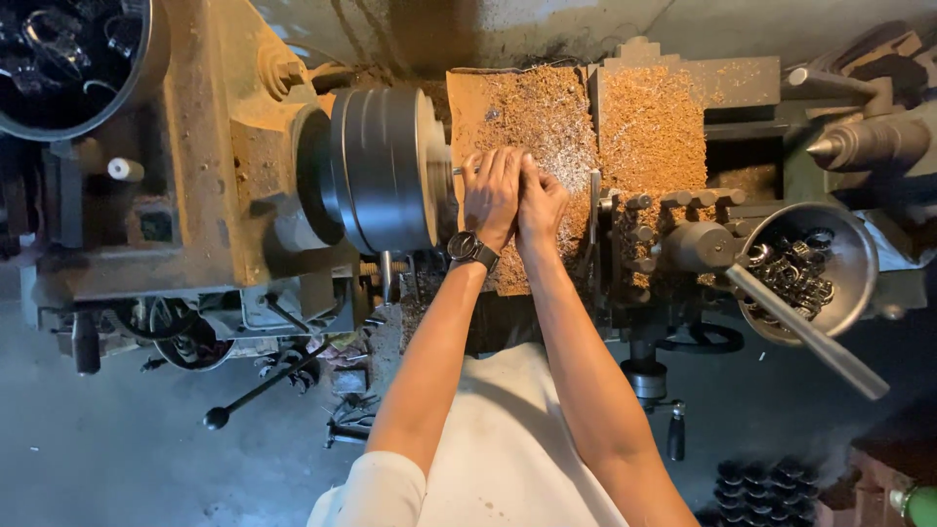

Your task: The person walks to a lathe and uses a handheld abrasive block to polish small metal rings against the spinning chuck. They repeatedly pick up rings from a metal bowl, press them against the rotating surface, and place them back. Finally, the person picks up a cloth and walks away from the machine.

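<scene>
Scene: A person in a white top stood over a worn, rust-brown metal lathe [205,185] and reached both bare arms forward to its bed.
Left hand: The left hand [491,195], a dark wristwatch [471,250] on its wrist, lay flat with its fingers [498,168] stretched out, just at 3 o'clock of the grey, round steel chuck [386,168]; whether they closed on anything could not be told.
Right hand: The right hand [539,200] pressed against the left, at its 3 o'clock, fingers curled down; what they gripped, if anything, was hidden.
Workpiece: A small bright metal stub [457,171] showed at the chuck's face, touching or just beside the left hand's fingertips, too small to make out.
Handling: It was judged stiff, hard and probably oily, best taken at its free end clear of the chuck's edge.
Swarf: Orange-brown metal shavings [547,112] covered the carriage at 12 o'clock of the hands; they looked sharp and loose.
Containers: A round grey metal bowl of dark metal rings [854,256] sat at 3 o'clock; a dark round tub [73,63] stood at 10 o'clock.
Labels: No packages, labels or signs were visible.
</scene>
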